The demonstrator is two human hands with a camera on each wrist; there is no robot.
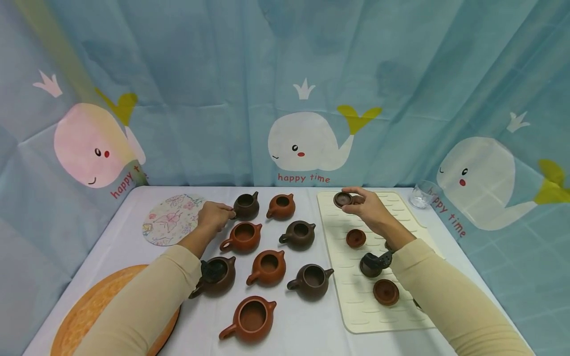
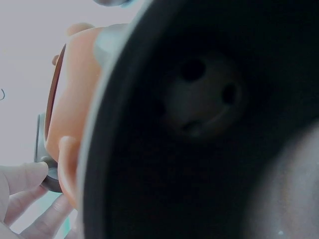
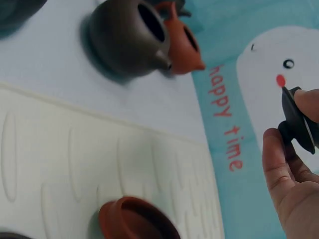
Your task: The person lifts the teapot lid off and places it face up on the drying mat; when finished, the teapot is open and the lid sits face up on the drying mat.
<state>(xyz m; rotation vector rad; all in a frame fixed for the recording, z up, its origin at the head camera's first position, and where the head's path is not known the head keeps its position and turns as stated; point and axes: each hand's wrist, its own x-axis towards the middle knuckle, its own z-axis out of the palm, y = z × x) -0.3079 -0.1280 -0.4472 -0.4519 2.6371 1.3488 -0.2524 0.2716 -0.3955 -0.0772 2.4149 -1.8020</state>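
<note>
My left hand [image 1: 214, 216] pinches the handle of a dark brown teapot [image 1: 246, 206], which stands lidless at the back of the white table. In the left wrist view its fingers [image 2: 30, 175] are on that handle, behind an orange-brown teapot [image 2: 77, 94]; the dark inside of another teapot [image 2: 134, 164] fills much of the picture. Over the far left part of a cream mat [image 1: 329, 247], my right hand [image 1: 371, 210] holds a dark teapot lid [image 1: 343, 199], underside facing up. The right wrist view shows this lid [image 3: 298, 122] tilted between thumb and fingers.
Several lidless teapots, including a reddish one [image 1: 253, 319] and a dark one [image 1: 311, 281], stand mid-table. Reddish lids [image 1: 356, 238] and a dark lid [image 1: 369, 268] lie on the mat. A glass [image 1: 420, 196], a floral mat [image 1: 166, 222] and a round orange mat [image 1: 98, 301] lie around.
</note>
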